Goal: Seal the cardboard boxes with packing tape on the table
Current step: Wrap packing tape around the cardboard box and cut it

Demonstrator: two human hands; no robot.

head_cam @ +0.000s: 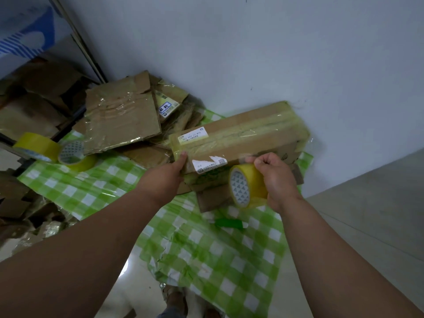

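The two bare forearms reach in from nearest the lens, over the green checked tablecloth (206, 255) on the tabletop. The right hand (274, 180) has its fingers curled round a yellow tape roll (246, 185), with thumb and forefinger seemingly pinching the clear strip that runs left along the near edge of the long cardboard box (238, 138). That box lies across the far side of the tabletop, close to the wall and propped on flattened cardboard. The left hand (168, 174) presses its thumb on the box's left corner; its other fingers are hidden, so I cannot tell how they lie.

The stretched tape could twist or fold onto itself if tension slackens, and would then crease over the torn label (210, 164). The box might also slide, resting on loose scraps. Further off lie two spare tape rolls (57, 150) and a heap of flattened boxes (124, 115).
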